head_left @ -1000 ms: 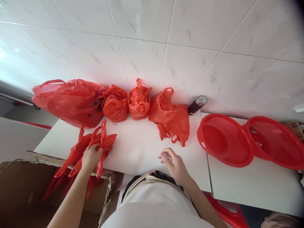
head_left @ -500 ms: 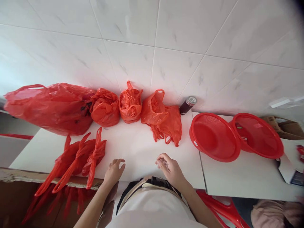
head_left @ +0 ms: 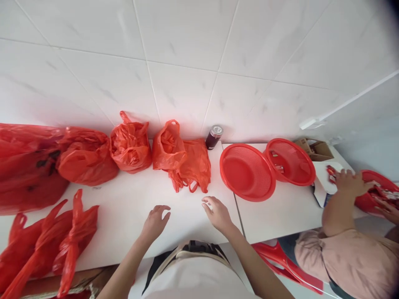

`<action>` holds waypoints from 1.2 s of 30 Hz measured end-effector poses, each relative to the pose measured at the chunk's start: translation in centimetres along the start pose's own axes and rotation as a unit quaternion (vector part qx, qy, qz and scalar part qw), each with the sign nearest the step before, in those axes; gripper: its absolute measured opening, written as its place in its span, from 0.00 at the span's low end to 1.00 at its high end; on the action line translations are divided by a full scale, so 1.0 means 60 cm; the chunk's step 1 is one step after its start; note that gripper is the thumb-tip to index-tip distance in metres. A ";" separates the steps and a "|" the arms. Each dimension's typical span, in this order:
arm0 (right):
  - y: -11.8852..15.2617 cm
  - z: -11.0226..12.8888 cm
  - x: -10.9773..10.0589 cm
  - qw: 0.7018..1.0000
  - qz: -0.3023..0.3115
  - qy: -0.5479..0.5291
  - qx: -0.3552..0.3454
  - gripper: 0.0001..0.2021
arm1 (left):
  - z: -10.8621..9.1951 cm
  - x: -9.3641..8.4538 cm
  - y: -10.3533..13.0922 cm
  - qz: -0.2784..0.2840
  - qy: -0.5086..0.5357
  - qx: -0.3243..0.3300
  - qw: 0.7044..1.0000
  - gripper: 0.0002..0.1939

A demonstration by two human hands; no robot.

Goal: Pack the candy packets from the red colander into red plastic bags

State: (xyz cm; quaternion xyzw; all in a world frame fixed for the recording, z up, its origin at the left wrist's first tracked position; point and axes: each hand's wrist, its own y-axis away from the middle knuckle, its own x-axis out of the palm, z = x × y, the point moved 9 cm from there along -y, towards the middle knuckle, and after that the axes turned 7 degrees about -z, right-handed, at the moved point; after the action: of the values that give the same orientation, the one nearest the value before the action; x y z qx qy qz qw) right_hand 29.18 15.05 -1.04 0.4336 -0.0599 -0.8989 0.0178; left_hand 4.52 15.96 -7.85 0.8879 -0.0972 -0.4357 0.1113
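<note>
Above the white table (head_left: 124,224), my left hand (head_left: 156,222) holds nothing, its thumb and fingers apart in a loose curve. My right hand (head_left: 217,211) is likewise empty, fingers loosely curled with a gap to the thumb. Nearest to it, a flat pile of red plastic bags (head_left: 196,164) lies by the wall, beside a bunched red bag (head_left: 168,147). Further left stand a filled red bag (head_left: 131,149), a rounder one (head_left: 87,158) and a large one (head_left: 28,166). Knotted red bags (head_left: 75,236) lie at the front left.
A dark flask (head_left: 214,138) stands by the wall. Right of it are two red baskets (head_left: 247,172) (head_left: 291,162), the further holding small packets. A person in a pink top (head_left: 358,257) sits at far right, one hand near a scale (head_left: 322,180), another at a red basin (head_left: 375,187).
The view has swung right, bringing the seated person's arms and the red basin into sight. My hands stay empty, with my left thumb and fingers now spread around a clearer gap.
</note>
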 end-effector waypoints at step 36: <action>0.003 -0.080 -0.220 0.896 -0.078 -0.435 0.034 0.14 | -0.210 -0.039 -0.026 -0.110 0.024 0.068 0.991 0.14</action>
State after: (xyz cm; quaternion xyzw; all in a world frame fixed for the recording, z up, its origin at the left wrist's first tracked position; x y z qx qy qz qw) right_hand 41.16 15.54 6.30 0.0027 -0.0577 -0.9938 -0.0949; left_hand 13.27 19.52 0.98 0.9089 -0.0260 -0.4162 0.0043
